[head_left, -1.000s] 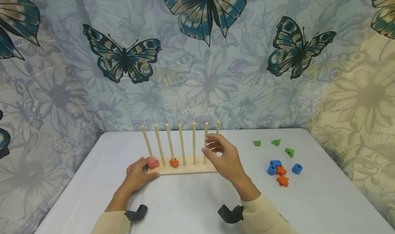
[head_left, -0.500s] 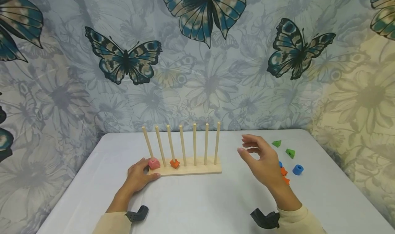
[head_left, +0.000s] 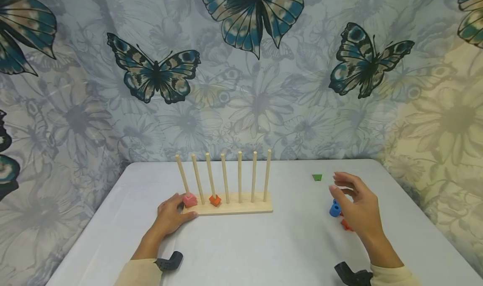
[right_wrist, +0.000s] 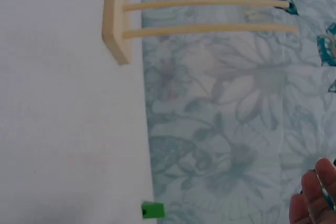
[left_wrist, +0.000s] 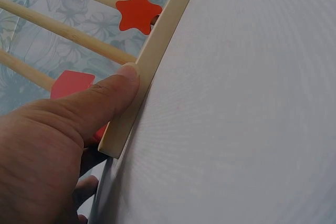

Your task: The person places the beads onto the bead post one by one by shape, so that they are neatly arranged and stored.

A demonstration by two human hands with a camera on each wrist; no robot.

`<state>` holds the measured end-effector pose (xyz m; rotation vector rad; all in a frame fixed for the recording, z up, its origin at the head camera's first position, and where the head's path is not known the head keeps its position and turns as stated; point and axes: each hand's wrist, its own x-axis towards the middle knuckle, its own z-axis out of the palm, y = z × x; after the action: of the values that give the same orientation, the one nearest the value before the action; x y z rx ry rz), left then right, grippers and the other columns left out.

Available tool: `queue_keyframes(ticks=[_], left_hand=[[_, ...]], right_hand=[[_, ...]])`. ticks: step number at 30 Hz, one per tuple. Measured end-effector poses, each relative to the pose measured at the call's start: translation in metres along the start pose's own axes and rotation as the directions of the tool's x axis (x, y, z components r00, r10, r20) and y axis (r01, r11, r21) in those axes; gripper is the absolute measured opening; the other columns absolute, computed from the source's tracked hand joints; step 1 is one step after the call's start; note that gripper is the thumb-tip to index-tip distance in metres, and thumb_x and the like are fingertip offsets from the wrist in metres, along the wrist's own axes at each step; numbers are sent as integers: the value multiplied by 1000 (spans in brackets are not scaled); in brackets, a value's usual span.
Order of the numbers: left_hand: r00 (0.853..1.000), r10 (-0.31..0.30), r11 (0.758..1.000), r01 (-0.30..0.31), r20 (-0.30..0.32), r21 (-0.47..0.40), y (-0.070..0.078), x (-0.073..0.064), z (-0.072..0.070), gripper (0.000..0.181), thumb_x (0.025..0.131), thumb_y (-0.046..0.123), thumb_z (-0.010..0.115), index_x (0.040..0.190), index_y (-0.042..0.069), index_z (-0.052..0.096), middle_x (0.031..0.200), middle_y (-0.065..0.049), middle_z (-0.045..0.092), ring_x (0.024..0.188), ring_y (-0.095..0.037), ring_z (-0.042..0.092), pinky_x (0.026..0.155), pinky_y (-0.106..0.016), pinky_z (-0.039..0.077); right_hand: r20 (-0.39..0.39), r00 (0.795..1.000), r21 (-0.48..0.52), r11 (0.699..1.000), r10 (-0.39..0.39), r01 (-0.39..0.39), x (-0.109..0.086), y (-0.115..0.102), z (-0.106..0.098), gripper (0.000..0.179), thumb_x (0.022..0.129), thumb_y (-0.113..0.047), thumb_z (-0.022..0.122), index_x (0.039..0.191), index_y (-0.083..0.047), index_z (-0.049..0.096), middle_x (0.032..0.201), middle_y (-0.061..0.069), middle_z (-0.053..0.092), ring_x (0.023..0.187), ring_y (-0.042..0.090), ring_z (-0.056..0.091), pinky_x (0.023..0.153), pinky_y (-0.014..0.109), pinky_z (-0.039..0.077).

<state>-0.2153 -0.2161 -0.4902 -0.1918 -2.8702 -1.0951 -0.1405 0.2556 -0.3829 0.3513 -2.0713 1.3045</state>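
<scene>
A wooden peg stand (head_left: 234,208) with several upright pegs stands at the table's middle. A pink block (head_left: 190,200) sits low on its leftmost peg, and an orange star (head_left: 215,200) sits low on the third. My left hand (head_left: 170,214) grips the left end of the base; in the left wrist view the thumb (left_wrist: 113,95) presses along the base's edge. To the right, my right hand (head_left: 358,206) hovers over loose pieces with nothing in it, its fingers loosely bent. Blue cylinders (head_left: 335,210) and an orange star piece (head_left: 345,225) show partly beside it.
A green block (head_left: 317,177) lies toward the back of the white table (head_left: 249,248), left of the right hand. Other loose pieces are hidden behind that hand. A butterfly-patterned cloth (head_left: 260,101) hangs behind the table.
My right hand has moved from the stand's right pegs rightward to above the loose pieces, covering some of them. My left hand has stayed on the stand's left end.
</scene>
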Motion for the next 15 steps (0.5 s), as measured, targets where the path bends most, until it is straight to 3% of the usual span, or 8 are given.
queue_keyframes(ticks=[5, 9, 15], left_hand=[[1000, 2, 1000, -2, 1, 2, 1, 1, 1, 74, 76, 36, 82, 134, -1, 54, 139, -24, 48, 138, -40, 26, 108, -57, 8], [1000, 5, 1000, -5, 2, 5, 2, 0, 1, 74, 76, 35, 82, 134, -1, 53, 139, -24, 47, 138, -40, 25, 109, -57, 8], [1000, 3, 1000, -2, -1, 10, 6, -3, -2, 74, 77, 35, 82, 134, -2, 53, 138, -26, 47, 138, -41, 26, 109, -57, 9]], right_hand=[[-44, 991, -121, 984, 123, -128, -11, 24, -15, 37, 90, 2, 65, 126, 2, 57, 114, 1, 60, 101, 8, 56, 83, 10, 43], [-93, 963, -218, 938, 255, -269, -21, 37, -23, 36, 94, -15, 65, 127, -3, 58, 112, 3, 61, 97, -3, 53, 79, 6, 41], [-105, 927, -275, 886, 359, -374, -31, 55, -30, 41, 96, -27, 62, 130, -5, 56, 116, 11, 59, 96, -4, 50, 77, 5, 38]])
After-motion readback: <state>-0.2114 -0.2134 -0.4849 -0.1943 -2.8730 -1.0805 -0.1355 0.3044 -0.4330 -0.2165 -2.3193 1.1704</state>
